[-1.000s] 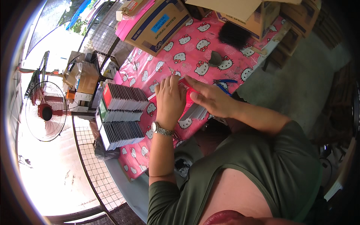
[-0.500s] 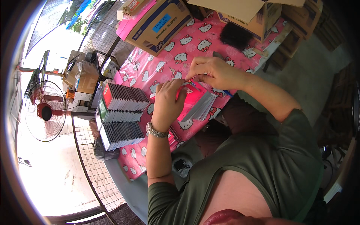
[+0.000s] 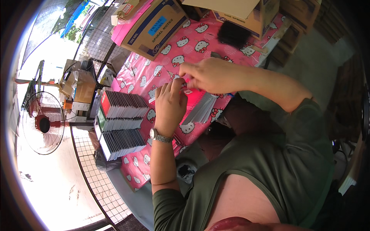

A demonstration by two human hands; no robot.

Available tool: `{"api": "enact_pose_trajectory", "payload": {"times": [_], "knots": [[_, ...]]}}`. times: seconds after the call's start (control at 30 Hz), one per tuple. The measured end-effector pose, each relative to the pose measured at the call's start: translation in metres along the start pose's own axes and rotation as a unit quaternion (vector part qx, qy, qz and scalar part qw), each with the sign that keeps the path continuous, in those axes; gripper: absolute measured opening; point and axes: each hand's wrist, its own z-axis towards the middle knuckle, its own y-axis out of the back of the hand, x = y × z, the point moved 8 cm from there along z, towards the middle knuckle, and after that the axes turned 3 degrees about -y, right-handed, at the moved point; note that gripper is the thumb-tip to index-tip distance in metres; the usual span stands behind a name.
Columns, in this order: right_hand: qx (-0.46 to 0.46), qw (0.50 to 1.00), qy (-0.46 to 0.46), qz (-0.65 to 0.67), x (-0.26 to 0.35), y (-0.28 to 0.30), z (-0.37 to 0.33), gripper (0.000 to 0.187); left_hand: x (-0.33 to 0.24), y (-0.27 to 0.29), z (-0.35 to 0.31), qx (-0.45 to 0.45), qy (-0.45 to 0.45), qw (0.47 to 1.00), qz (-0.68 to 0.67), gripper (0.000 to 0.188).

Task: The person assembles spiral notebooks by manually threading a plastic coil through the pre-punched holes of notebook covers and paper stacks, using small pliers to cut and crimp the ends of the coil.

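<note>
Subject item: 1 pink notebook (image 3: 195, 101), lying on the patterned pink tablecloth (image 3: 135, 163) between and beneath the 2 hands, its white pages fanned out on the side toward the wearer's body.

Left hand (image 3: 168, 101): fingers side by side and gently bent, laid over the notebook's left edge near its upper end. Whether it grips or only presses cannot be determined. 1 wristwatch (image 3: 160, 136) noted on that arm.

Right hand (image 3: 214, 75): above the notebook's upper end, fingers bent, tips drawn close together just beside the left fingertips. Any small part between those tips is hidden; a hold cannot be confirmed.

Change noted: 1.0 s ago the right hand lay extended across the cover; it has since folded into a bent-finger posture at the upper edge. The left hand has kept its station. In this inspector's judgement, attention has passed from the cover to fine fingertip handling at that edge, the left hand steadying.

Surroundings: left of the left hand, 3 rows of notebooks (image 3: 125, 104); beyond the right hand, 1 black brush (image 3: 233, 34); beyond the left, 1 cardboard box (image 3: 154, 32).
</note>
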Motion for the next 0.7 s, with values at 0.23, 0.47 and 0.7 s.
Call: {"api": "enact_pose_trajectory", "payload": {"times": [0.23,0.47,0.7], "knots": [[0.075,0.901,-0.253,0.344,-0.12,-0.022,0.041,0.04,0.005,0.0,-0.003,0.012,0.004,0.999,-0.039,0.026],[0.126,0.929,-0.236,-0.257,-0.29,-0.121,-0.018,0.043,0.008,0.004,-0.02,0.068,0.092,0.99,0.077,0.026],[0.256,0.766,0.004,0.59,-0.064,-0.023,0.053,0.057,0.021,0.009,-0.039,-0.066,0.106,0.992,0.007,0.029]]}}
